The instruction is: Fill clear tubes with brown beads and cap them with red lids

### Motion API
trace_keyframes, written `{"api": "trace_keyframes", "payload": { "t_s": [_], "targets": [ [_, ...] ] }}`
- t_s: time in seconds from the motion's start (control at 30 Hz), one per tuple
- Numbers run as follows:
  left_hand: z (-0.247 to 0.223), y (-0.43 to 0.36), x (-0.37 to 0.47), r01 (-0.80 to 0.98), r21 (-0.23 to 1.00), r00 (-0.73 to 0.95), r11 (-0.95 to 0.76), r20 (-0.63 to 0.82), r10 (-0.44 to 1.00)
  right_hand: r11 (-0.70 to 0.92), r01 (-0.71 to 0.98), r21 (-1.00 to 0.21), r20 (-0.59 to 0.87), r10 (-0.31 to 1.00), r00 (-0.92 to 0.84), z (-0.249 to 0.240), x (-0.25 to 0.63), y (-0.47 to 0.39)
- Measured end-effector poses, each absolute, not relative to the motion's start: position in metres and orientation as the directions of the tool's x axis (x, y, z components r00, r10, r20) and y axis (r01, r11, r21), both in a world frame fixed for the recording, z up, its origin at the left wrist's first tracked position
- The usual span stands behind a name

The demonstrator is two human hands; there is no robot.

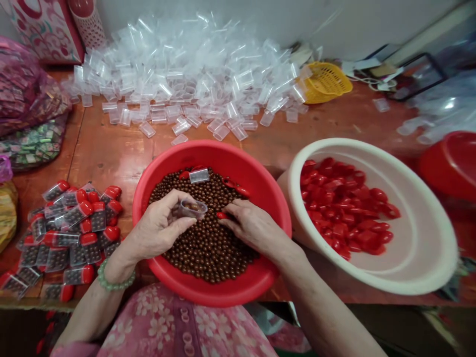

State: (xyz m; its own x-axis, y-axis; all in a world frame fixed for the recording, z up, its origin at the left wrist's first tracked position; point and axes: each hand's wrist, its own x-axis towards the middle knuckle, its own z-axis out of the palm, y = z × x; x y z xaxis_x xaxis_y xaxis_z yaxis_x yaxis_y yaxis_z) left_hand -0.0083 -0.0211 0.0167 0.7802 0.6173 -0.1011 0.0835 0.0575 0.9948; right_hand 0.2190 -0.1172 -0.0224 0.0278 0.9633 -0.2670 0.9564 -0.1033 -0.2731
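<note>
My left hand (pixel 163 223) is closed around a small clear plastic container (pixel 192 208), its open mouth tilted toward the right. Some brown balls show inside the mouth. My right hand (pixel 251 223) pinches a red cap (pixel 222 215) just right of the container, apart from it. Both hands are over a red basin (pixel 273 198) with a layer of small brown balls (pixel 208 253). On the balls lie another clear container (pixel 199 175) and a few red caps (pixel 236 187).
A cream basin (pixel 420 238) on the right holds many red caps (pixel 345 208). Filled, red-capped containers (pixel 74 228) are heaped at left. Clear containers (pixel 186 74) pile along the wall, beside a yellow basket (pixel 327 82). Plastic bags (pixel 28 99) stand far left.
</note>
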Motion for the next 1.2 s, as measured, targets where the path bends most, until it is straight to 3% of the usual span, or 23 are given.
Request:
{"api": "trace_keyframes", "payload": {
  "t_s": [0.07,0.13,0.27,0.37,0.57,0.73,0.87,0.97,1.07,1.2],
  "targets": [
    [0.016,-0.020,-0.008,0.078,0.996,0.769,0.044,-0.088,0.633,-0.135,0.923,-0.360,-0.228,0.972,0.053,-0.018,0.219,-0.117],
    [0.017,-0.020,-0.008,0.085,0.996,0.771,0.039,-0.091,0.631,-0.188,0.817,-0.545,-0.151,0.981,0.125,-0.011,0.217,-0.116],
    [0.020,-0.020,-0.006,0.078,0.991,0.752,0.110,-0.131,0.646,-0.178,0.319,-0.931,-0.064,0.939,0.338,0.008,0.204,-0.109],
    [0.020,-0.021,-0.004,0.076,0.987,0.737,0.143,-0.152,0.659,-0.054,0.068,-0.996,-0.016,0.883,0.469,0.017,0.188,-0.098],
    [0.014,-0.022,-0.006,0.057,0.984,0.721,0.167,-0.156,0.675,-0.008,-0.041,-0.999,-0.025,0.911,0.411,0.012,0.162,-0.088],
    [0.014,-0.019,-0.006,0.014,0.957,0.699,0.291,-0.217,0.681,0.029,0.062,-0.998,0.052,0.915,0.400,0.007,0.161,-0.095],
    [0.015,-0.015,-0.006,-0.032,0.926,0.652,0.376,-0.266,0.710,0.091,0.408,-0.908,0.252,0.898,0.361,0.006,0.167,-0.099],
    [0.014,-0.014,-0.007,-0.074,0.918,0.611,0.390,-0.267,0.745,0.153,0.637,-0.755,0.340,0.922,0.182,0.005,0.170,-0.099],
    [0.013,-0.015,-0.006,-0.074,0.916,0.615,0.394,-0.269,0.741,0.285,0.695,-0.660,0.399,0.917,0.002,0.006,0.169,-0.095],
    [0.009,-0.016,-0.006,-0.075,0.917,0.615,0.391,-0.266,0.742,0.367,0.696,-0.617,0.451,0.890,-0.069,0.002,0.163,-0.091]
  ]
}}
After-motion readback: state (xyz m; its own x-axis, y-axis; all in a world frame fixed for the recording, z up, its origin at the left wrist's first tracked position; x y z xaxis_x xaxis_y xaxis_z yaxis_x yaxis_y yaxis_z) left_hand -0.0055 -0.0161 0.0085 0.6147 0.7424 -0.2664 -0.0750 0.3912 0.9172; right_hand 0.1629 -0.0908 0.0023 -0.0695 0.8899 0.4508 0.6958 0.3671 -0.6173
